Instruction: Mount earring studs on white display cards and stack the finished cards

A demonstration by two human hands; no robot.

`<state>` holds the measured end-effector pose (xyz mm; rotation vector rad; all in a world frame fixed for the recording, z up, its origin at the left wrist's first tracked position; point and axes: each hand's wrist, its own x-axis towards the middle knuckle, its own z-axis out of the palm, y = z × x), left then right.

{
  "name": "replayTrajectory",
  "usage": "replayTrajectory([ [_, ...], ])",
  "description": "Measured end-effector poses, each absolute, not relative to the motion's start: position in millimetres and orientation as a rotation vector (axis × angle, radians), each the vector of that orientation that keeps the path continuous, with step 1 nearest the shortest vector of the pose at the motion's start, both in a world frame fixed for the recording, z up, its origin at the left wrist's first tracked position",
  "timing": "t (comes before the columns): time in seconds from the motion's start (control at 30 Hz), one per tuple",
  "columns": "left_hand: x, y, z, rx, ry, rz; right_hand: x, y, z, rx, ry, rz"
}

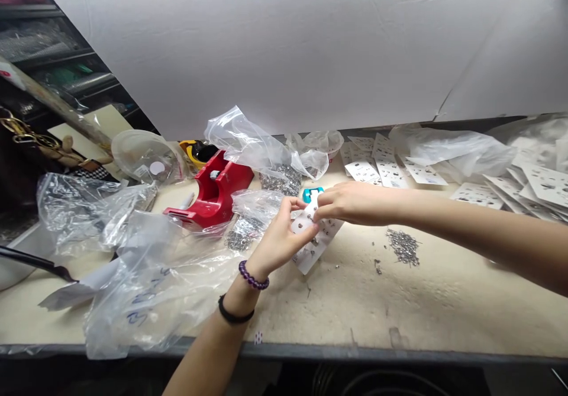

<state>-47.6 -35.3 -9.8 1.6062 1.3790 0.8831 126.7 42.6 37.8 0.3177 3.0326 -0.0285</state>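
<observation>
Head view, left hand (284, 233) gripping white card (310, 256), right hand (339, 202) at its upper edge, fingers bent.

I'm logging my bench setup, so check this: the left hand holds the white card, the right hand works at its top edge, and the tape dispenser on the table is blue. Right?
Not quite: the head view shows that the tape dispenser is red. The left hand does hold the white card, with the right hand at its top edge.
</observation>
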Motion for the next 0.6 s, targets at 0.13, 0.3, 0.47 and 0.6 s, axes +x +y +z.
replayTrajectory([
  [0.13, -46.4, -34.1, -14.2, 1.597, 1.382, 0.91, 124.9, 42.9, 39.5, 0.368, 3.025, -0.084],
  [0.3, -46.2, -36.1, -11.0, 1.628, 1.398, 0.871, 124.5, 43.8, 42.4, 0.475, 3.0, -0.241],
  [0.47, -44.1, -35.8, -12.6, 1.706, 1.453, 0.893, 123.0, 42.5, 43.5, 0.467, 2.986, -0.218],
  [0.6, -43.2, -33.7, -16.8, 1.669, 1.411, 0.981, 119.9, 42.0, 44.7, 0.446, 2.971, -0.137],
])
